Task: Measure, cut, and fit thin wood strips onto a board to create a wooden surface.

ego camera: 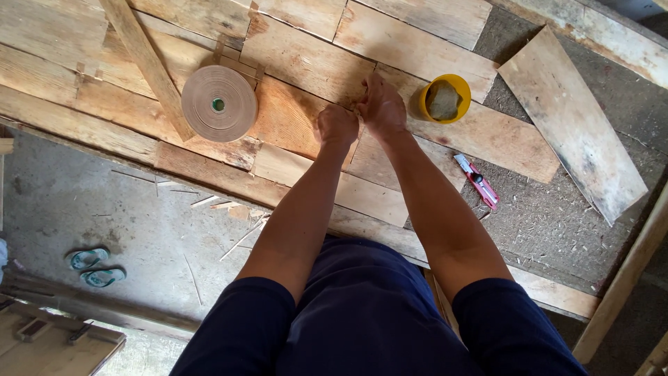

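Note:
My left hand (337, 125) is clenched into a fist, resting on a rough wooden plank surface (299, 63). My right hand (381, 108) is right beside it, fingers curled and pressed down on the same plank near a seam. Something small seems pinched between the two hands, but it is hidden by my fingers. A large roll of brown edge-banding tape (219, 103) lies flat on the boards to the left of my hands. A yellow cup (445, 98) holding a dull grey-brown lump stands just right of my right hand.
A red and silver utility knife (477, 182) lies on the sawdust-covered surface at the right. A loose board (572, 122) leans at the far right. A thin wooden batten (146, 63) crosses the planks. A pair of teal flip-flops (96, 268) rests on the concrete floor below left.

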